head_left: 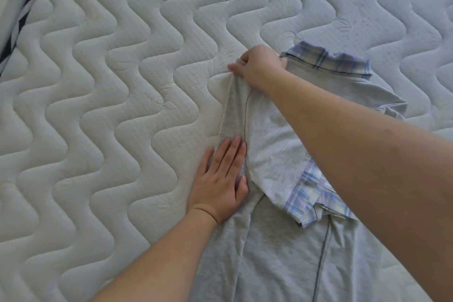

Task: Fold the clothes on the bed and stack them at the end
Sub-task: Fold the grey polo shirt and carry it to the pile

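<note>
Grey shirt (274, 149) with plaid collar (328, 59) and plaid cuff (311, 193) lying flat on quilted mattress (110, 81), right of centre. Left hand (220, 184) flat, fingers straight, pressing folded edge. Right hand (257, 66) pinching shoulder fabric near collar.

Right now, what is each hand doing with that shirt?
Left hand: open, fingers straight, pressing flat on the grey shirt.
Right hand: closed, pinching the shirt's folded edge near the plaid collar.
</note>
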A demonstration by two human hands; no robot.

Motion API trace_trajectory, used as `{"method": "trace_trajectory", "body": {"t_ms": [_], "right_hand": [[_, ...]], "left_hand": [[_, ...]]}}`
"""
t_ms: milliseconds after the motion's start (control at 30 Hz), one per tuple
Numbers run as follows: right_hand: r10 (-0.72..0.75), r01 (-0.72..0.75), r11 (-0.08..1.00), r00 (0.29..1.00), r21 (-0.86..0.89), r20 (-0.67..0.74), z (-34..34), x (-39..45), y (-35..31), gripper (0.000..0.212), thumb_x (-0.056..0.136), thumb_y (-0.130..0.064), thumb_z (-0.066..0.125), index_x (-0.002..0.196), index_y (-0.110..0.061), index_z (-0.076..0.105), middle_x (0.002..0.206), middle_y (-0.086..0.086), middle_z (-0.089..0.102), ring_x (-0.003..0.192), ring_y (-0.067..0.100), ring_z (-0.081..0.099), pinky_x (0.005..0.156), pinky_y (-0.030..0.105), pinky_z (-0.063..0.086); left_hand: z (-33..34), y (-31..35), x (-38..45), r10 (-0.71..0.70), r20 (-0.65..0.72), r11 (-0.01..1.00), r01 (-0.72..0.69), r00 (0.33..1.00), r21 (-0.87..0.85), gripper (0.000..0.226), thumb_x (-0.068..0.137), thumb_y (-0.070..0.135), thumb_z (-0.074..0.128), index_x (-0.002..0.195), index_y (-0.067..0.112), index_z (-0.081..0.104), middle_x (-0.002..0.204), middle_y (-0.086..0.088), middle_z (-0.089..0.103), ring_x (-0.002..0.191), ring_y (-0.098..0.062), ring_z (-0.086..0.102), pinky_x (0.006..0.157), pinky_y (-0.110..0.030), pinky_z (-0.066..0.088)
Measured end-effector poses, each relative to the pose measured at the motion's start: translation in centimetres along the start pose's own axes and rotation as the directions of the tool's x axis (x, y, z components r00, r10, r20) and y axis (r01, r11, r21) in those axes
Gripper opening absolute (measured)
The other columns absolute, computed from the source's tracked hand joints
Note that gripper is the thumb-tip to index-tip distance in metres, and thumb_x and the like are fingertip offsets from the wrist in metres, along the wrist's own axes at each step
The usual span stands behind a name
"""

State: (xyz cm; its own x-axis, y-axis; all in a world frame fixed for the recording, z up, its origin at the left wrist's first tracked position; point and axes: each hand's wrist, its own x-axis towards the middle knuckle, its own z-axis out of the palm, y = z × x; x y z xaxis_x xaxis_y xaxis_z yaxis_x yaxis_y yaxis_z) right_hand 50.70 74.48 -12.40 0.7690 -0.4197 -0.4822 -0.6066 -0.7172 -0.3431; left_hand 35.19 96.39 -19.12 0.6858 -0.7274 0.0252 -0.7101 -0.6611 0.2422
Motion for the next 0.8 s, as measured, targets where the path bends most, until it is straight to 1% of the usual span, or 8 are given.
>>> {"method": "trace_trajectory", "body": {"t_ms": [100, 200, 433, 500, 567, 633, 700, 800], "right_hand": [[-0.015, 0.035, 0.988, 0.992, 0.153, -0.127, -0.3, -1.9, 1.5, 0.017, 0.094, -0.042, 0.056, 0.105, -0.033, 0.065, 0.104, -0.012, 0.067, 0.114, 0.018, 0.054, 0.1, 0.037, 0.029], [0.035, 0.019, 0.961, 0.981, 0.277, -0.189, -1.4, -4.8, 4.4, 0.014, 0.094, -0.042, 0.057, 0.104, -0.034, 0.064, 0.101, -0.014, 0.067, 0.112, 0.018, 0.057, 0.104, 0.041, 0.037], [0.337, -0.346, 0.93, 0.938, -0.125, -0.085, -1.4, -13.5, 12.5, 0.068, 0.08, -0.075, 0.054, 0.13, -0.028, 0.051, 0.135, 0.007, 0.05, 0.13, 0.032, 0.036, 0.102, 0.047, 0.027], [0.453, -0.45, 0.878, 0.891, -0.163, -0.023, -0.8, -15.2, 13.5, 0.071, 0.076, -0.077, 0.057, 0.122, -0.023, 0.054, 0.131, 0.011, 0.05, 0.129, 0.034, 0.037, 0.1, 0.047, 0.03], [0.481, -0.481, 0.876, 0.876, -0.012, -0.039, -0.4, -16.4, 13.7, 0.054, 0.076, -0.07, 0.064, 0.097, -0.02, 0.057, 0.111, 0.007, 0.057, 0.119, 0.032, 0.044, 0.093, 0.045, 0.034], [0.431, -0.367, 0.879, 0.885, 0.305, -0.175, 0.0, -17.7, 13.3, 0.038, 0.078, -0.051, 0.075, 0.085, -0.02, 0.054, 0.089, -0.003, 0.058, 0.101, 0.017, 0.055, 0.083, 0.031, 0.043], [0.359, -0.135, 0.846, 0.859, 0.516, -0.364, 0.7, -19.3, 11.8, 0.023, 0.081, -0.029, 0.077, 0.089, -0.022, 0.057, 0.077, -0.017, 0.056, 0.079, -0.007, 0.057, 0.065, 0.008, 0.039], [0.124, 0.121, 0.918, 0.817, 0.378, -0.563, 2.6, -21.5, 9.1, 0.028, 0.08, -0.002, 0.071, 0.103, -0.018, 0.07, 0.085, -0.009, 0.069, 0.081, -0.002, 0.062, 0.072, 0.009, 0.041]], "left_hand": [[0.1, -0.1, -0.1, 0.016, -0.016, 1.0, -0.016, 1.0, -0.011, 0.065, 0.089, 0.038, 0.045, 0.152, 0.022, 0.037, 0.16, 0.0, 0.03, 0.148, -0.017, 0.027, 0.119, -0.047, 0.025], [0.3, -0.2, 0.0, 0.041, -0.024, 0.999, -0.04, 0.999, 0.004, 0.061, 0.091, 0.039, 0.045, 0.151, 0.031, 0.037, 0.161, -0.003, 0.028, 0.149, -0.02, 0.025, 0.119, -0.046, 0.022], [0.7, -0.5, 0.0, 0.07, -0.041, 0.997, -0.069, 0.997, 0.027, 0.058, 0.092, 0.04, 0.045, 0.149, 0.04, 0.037, 0.161, -0.008, 0.026, 0.149, -0.026, 0.023, 0.12, -0.048, 0.021], [0.7, -0.5, 0.0, 0.076, -0.021, 0.997, -0.076, 0.997, 0.031, 0.059, 0.092, 0.041, 0.044, 0.151, 0.038, 0.035, 0.162, -0.008, 0.025, 0.15, -0.025, 0.022, 0.12, -0.048, 0.019], [0.5, -0.5, 0.0, 0.065, 0.009, 0.997, -0.065, 0.998, 0.034, 0.063, 0.091, 0.042, 0.043, 0.153, 0.033, 0.032, 0.162, -0.007, 0.025, 0.15, -0.024, 0.022, 0.12, -0.048, 0.019], [0.4, -0.3, 0.1, 0.037, 0.036, 0.999, -0.038, 0.999, 0.037, 0.07, 0.09, 0.045, 0.041, 0.155, 0.023, 0.028, 0.162, -0.005, 0.025, 0.15, -0.021, 0.021, 0.12, -0.047, 0.019], [0.2, -0.2, 0.2, 0.014, 0.064, 0.999, -0.017, 0.998, 0.04, 0.074, 0.09, 0.047, 0.037, 0.155, 0.015, 0.026, 0.162, -0.004, 0.024, 0.15, -0.019, 0.019, 0.121, -0.046, 0.017], [0.0, -0.2, 0.2, 0.004, 0.078, 1.0, -0.006, 0.997, 0.03, 0.075, 0.09, 0.048, 0.035, 0.155, 0.011, 0.026, 0.162, -0.004, 0.023, 0.15, -0.018, 0.018, 0.121, -0.046, 0.016]]}}
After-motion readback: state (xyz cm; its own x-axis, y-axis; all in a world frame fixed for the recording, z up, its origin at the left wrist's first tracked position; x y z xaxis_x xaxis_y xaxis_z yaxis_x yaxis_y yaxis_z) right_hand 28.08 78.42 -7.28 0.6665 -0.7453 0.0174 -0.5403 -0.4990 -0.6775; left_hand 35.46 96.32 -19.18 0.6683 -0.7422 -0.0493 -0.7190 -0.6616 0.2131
